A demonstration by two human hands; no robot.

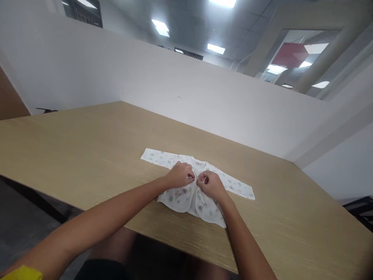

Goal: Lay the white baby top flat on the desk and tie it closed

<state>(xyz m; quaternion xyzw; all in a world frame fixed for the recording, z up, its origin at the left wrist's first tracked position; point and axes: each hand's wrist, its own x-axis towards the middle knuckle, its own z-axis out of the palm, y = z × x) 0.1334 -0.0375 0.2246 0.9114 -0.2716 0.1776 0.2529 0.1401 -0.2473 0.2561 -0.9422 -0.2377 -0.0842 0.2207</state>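
A small white baby shirt (177, 198) with a pale printed pattern lies flat on the wooden table (87, 155), sleeves spread left and right. My left hand (180, 175) is closed in a pinch on the shirt's left front edge near the collar. My right hand (210, 183) is closed in a pinch on the right front edge. The two hands nearly touch at the shirt's middle opening. A small label shows at the collar (199, 163) just beyond my fingers.
White partition walls (175, 85) stand along the table's far edges. The table's near edge runs across below my forearms, with my lap under it. A dark object (46, 110) lies at the far left by the wall.
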